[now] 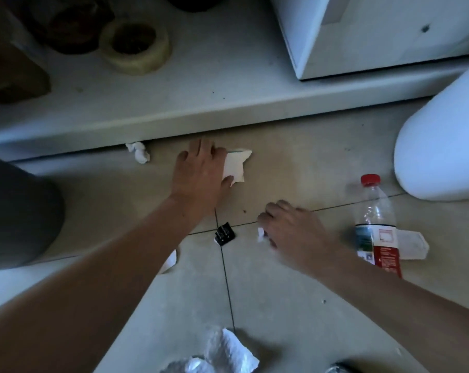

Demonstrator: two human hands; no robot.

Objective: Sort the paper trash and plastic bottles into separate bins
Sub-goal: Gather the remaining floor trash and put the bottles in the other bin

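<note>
White paper lies scattered on the tiled floor (295, 162): we see a crumpled wad (140, 154) by the ledge at far left, then our left hand (201, 173) pinching a torn sheet (237, 165) between thumb and fingers. Further right, our right hand (290, 227) curls around a small paper scrap (261, 234). Beyond it a clear plastic bottle (376, 227) with a red cap lies on the tiles, touching a flat paper piece (413, 244).

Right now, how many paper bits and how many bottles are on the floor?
Paper bits: 6: crumpled ball, torn piece under the left hand, scrap in the right hand, piece under the left arm, flat piece, crumpled sheet.
Bottles: 1: plastic bottle.
Total: 7
</note>
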